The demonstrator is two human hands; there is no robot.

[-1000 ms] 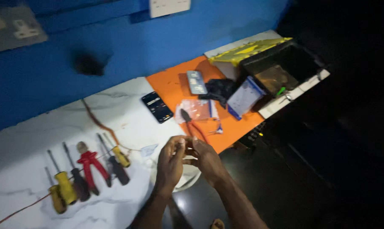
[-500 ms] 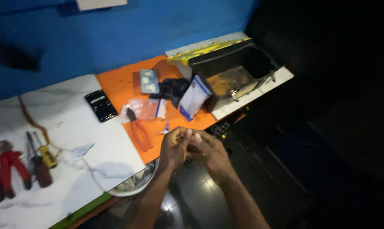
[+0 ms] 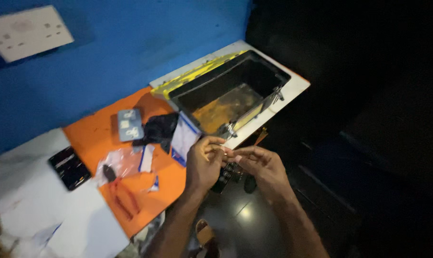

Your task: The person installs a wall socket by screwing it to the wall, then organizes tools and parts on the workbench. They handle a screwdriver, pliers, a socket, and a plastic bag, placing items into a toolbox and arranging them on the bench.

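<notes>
Hands meet just off the table (image 3: 273, 102) edge: left hand (image 3: 204, 165) and right hand (image 3: 261, 167) pinch a tiny item, too small to identify, between fingertips. Open black toolbox (image 3: 228, 91) just beyond; orange mat (image 3: 99, 134) left.

Open dark floor (image 3: 369, 157) right of the hands (image 3: 230, 160); cluttered orange mat (image 3: 94, 136) left.
</notes>
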